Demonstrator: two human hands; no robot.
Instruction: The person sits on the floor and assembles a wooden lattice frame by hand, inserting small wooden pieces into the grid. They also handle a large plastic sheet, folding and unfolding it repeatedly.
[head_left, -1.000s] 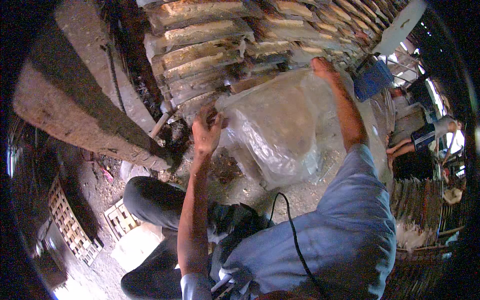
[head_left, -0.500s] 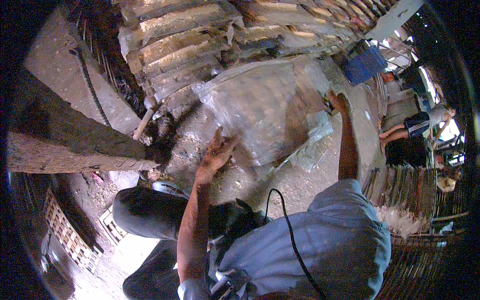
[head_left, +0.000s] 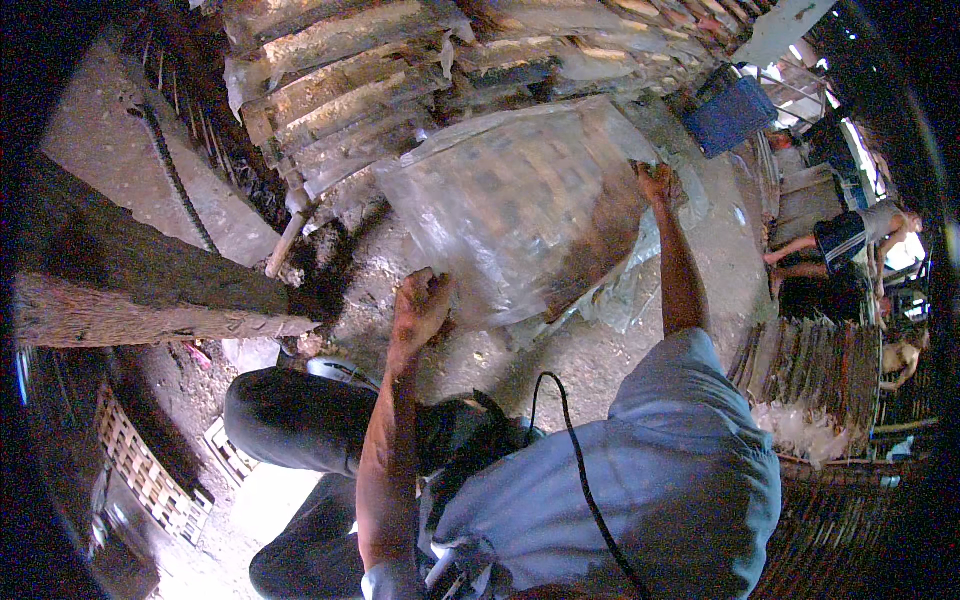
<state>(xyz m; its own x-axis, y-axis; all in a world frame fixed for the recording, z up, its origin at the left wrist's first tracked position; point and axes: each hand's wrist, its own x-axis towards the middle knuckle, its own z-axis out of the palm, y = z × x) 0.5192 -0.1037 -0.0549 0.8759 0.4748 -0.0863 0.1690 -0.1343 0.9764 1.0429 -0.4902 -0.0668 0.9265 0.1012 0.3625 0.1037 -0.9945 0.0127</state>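
A large sheet of clear plastic (head_left: 520,200) is stretched in front of me over a dirt floor. My left hand (head_left: 420,303) grips its lower left corner with closed, mud-stained fingers. My right hand (head_left: 655,182) holds its right edge, arm stretched out. Through the plastic I see a woven surface, blurred. My knees in dark trousers (head_left: 290,420) are bent below the left arm, and a grey-blue shirt covers my right shoulder.
Stacked muddy wooden slats (head_left: 400,70) lie behind the plastic. A thick timber beam (head_left: 130,290) crosses the left. A blue crate (head_left: 732,112) stands at upper right, near other people sitting (head_left: 840,240). Woven mats (head_left: 820,370) and baskets (head_left: 140,470) lie at right and lower left.
Both hands have pulled the plastic sheet down and toward me. The left hand dropped from the slat stack to the sheet's lower corner, and the right hand came down from the far top.
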